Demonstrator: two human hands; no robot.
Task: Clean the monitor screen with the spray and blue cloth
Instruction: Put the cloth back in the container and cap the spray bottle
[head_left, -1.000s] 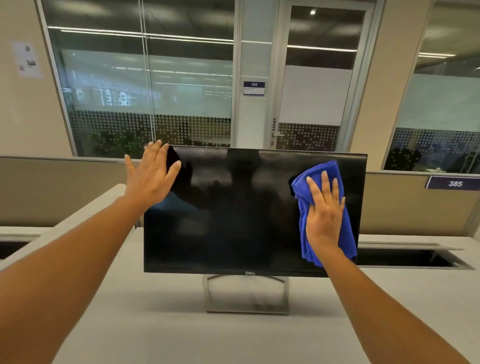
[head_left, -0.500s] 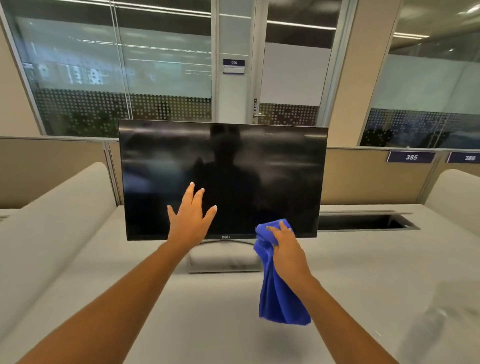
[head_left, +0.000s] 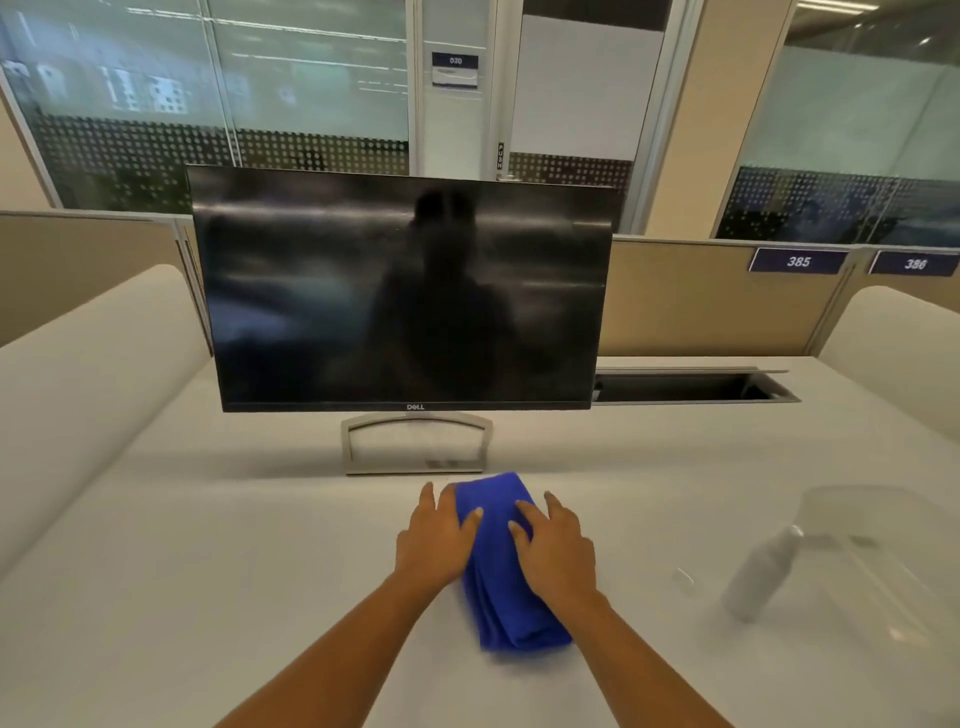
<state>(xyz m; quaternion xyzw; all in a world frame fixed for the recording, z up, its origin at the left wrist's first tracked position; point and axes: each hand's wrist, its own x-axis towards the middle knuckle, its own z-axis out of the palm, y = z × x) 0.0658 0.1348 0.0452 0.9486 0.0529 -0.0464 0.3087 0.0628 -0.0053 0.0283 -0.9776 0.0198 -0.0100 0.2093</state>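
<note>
Together, the left hand (head_left: 435, 540) and right hand (head_left: 557, 552) lay flat, fingers relaxed, on the blue cloth (head_left: 501, 592) on the counter (head_left: 208, 571). Nearby stood a blurred spray bottle (head_left: 759, 576).

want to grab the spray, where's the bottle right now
Head view, lower right: the spray bottle is on the desk, right of the blue cloth.

soft even light, motion blur, edges bowed.
</note>
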